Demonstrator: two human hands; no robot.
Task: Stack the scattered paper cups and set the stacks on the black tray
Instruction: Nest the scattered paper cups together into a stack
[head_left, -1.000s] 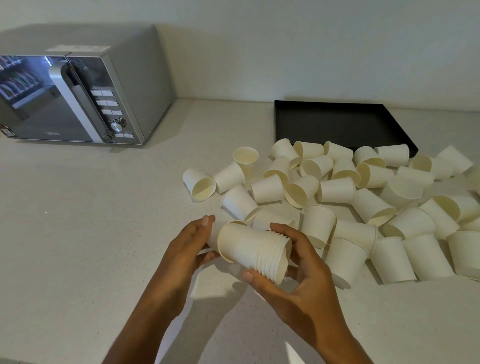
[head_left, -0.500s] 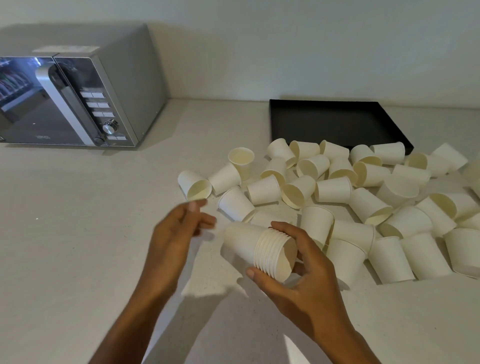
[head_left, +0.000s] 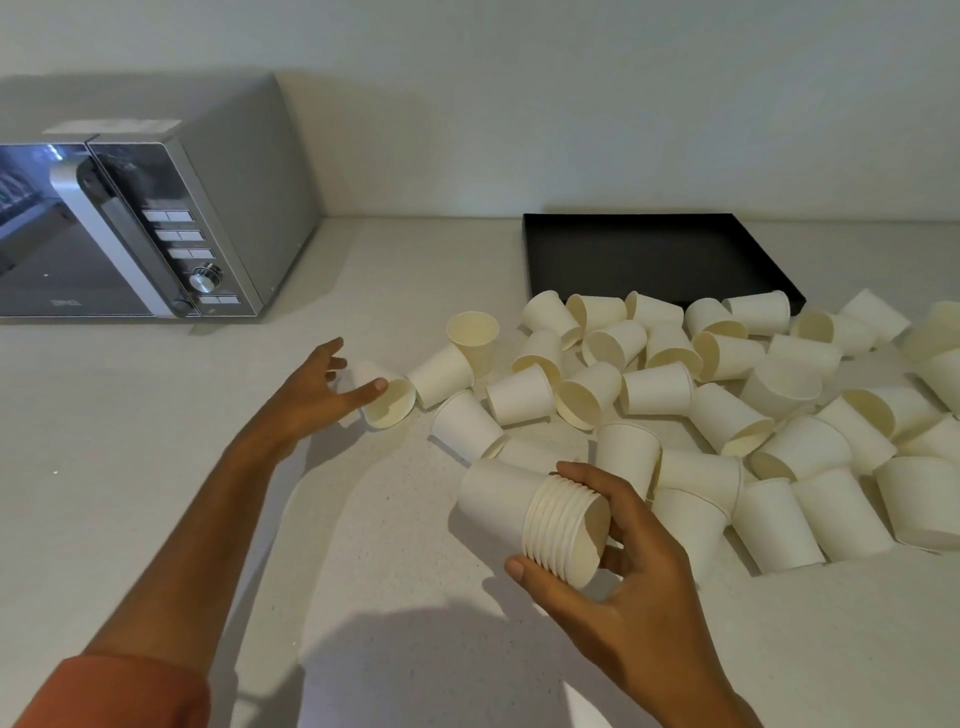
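Looks like a kitchenette or office break area: silver microwave (head_left: 156, 228) w/ dial & buttons on a pale speckled worktop (head_left: 156, 441) against a plain white wall (head_left: 571, 104); lots of disposable paper cups (head_left: 675, 389), black tray (head_left: 649, 254).

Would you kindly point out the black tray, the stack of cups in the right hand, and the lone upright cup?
black tray (head_left: 644, 260), head view, on its bare dark floor.
stack of cups (head_left: 545, 514), head view, on the ribbed band of nested rims.
upright cup (head_left: 474, 338), head view, on its open mouth and side wall.
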